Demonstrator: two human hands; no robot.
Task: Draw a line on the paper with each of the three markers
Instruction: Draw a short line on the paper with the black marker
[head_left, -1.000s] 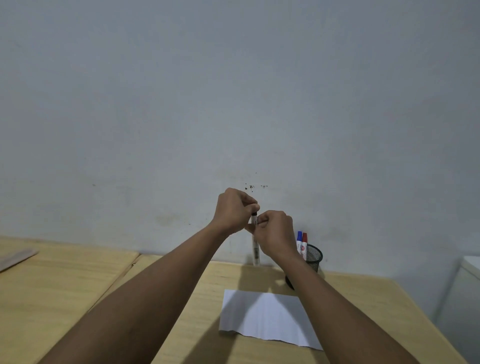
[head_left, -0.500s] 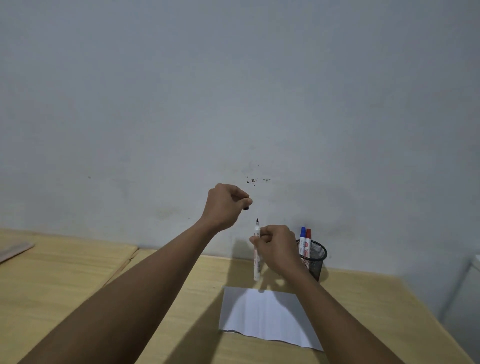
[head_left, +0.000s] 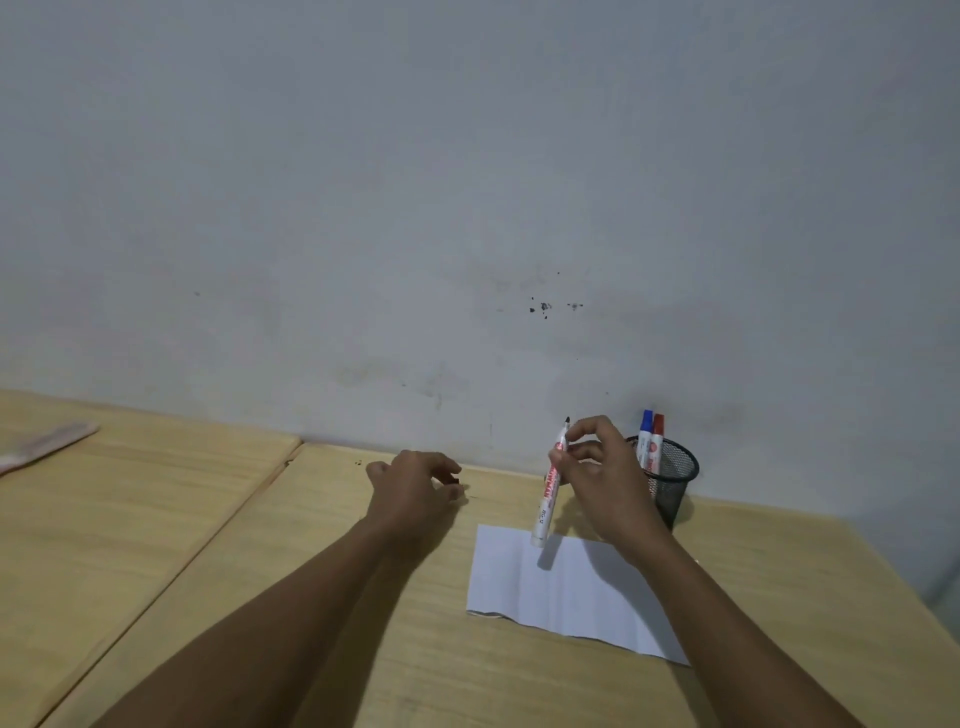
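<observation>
My right hand (head_left: 597, 478) holds an uncapped white marker with a black tip (head_left: 548, 499), tip pointing up, above the far edge of the white paper (head_left: 566, 592). My left hand (head_left: 410, 488) is low over the wooden table (head_left: 363, 597), left of the paper, fingers pinched on the small black cap (head_left: 456, 482). A blue-capped marker (head_left: 645, 434) and a red-capped marker (head_left: 657, 439) stand in a black mesh cup (head_left: 672, 480) behind my right hand.
A grey wall rises right behind the table. A second table surface (head_left: 104, 519) adjoins on the left, with a flat pale object (head_left: 41, 447) at its far left. A white object edge shows at the far right.
The cap came off the marker. My left hand carried the cap down and left to the table. My right hand lowered with the uncapped marker toward the paper.
</observation>
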